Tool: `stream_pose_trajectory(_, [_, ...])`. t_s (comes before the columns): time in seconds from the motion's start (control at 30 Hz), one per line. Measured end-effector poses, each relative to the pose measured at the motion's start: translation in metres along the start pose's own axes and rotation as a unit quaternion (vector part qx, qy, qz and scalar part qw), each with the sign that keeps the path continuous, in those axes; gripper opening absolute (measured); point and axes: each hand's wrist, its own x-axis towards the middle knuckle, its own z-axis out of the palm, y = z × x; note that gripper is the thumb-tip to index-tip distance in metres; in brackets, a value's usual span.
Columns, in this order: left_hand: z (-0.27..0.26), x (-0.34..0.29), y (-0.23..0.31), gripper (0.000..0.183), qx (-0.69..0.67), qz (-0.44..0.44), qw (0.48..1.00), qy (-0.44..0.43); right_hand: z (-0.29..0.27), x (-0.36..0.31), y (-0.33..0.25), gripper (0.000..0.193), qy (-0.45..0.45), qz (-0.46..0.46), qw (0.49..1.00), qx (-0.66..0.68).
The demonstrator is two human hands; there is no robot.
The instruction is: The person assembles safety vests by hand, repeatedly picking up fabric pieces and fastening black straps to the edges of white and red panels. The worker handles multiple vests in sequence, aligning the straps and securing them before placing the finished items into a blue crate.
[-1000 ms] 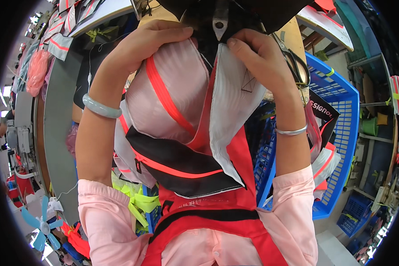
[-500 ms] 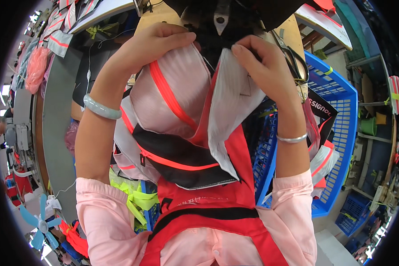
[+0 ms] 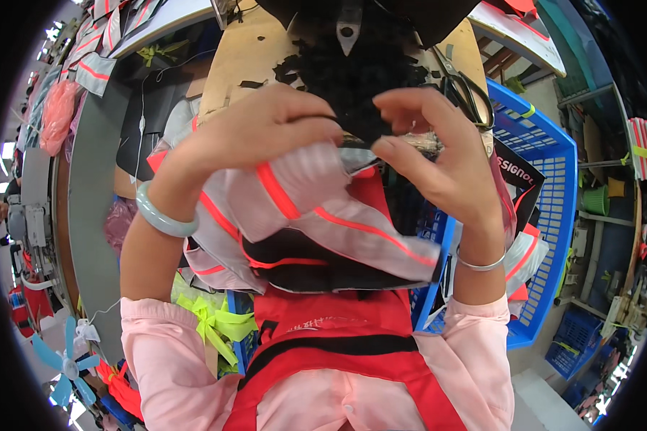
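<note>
A sewn fabric piece, pale grey with black panels and neon orange-red stripes, hangs in folds over my red apron. My left hand is closed on its upper edge, fingers and thumb pressed together and slightly blurred. To the right, my right hand is curled with thumb and fingers apart. Nothing shows between them, and the cloth's right end hangs below, apart from that hand. Just beyond both hands lies a heap of black scraps on the wooden worktop, beneath a pointed metal part.
Black-handled scissors lie at the worktop's right edge. A blue plastic basket with fabric pieces stands at my right. Neon yellow strips hang by my left elbow. Further left are a grey panel and a blue fan.
My right hand has let go of the fabric, and its flap has dropped and swung right. My left hand has come nearer and slightly right, folding the cloth. More of the worktop and scraps shows.
</note>
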Motion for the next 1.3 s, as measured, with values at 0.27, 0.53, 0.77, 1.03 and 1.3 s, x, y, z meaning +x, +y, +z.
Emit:
stream_pose_trajectory(0.27, [0.018, -0.006, 0.015, 0.027, -0.047, -0.067, 0.995, 0.052, 0.006, 0.012, 0.004, 0.011, 0.043, -0.066, 0.994, -0.075])
stream_pose_trajectory(0.53, [0.004, 0.005, -0.008, 0.031, -0.054, -0.068, 0.978, 0.188, 0.020, 0.036, 0.024, 0.021, 0.070, 0.046, 0.996, 0.039])
stream_pose_trajectory(0.77, [-0.017, 0.026, -0.028, 0.039, -0.075, -0.103, 0.975, 0.184, 0.028, 0.057, 0.048, 0.027, 0.064, 0.090, 0.988, 0.108])
stream_pose_trajectory(1.03, [-0.018, 0.032, -0.037, 0.039, -0.198, -0.111, 0.954, 0.195, 0.026, 0.065, 0.050, 0.028, 0.064, 0.110, 0.974, 0.187])
stream_pose_trajectory(1.3, [-0.016, 0.034, -0.037, 0.037, -0.294, -0.098, 0.929, 0.202, 0.038, 0.065, 0.053, 0.023, 0.110, 0.130, 0.912, 0.374])
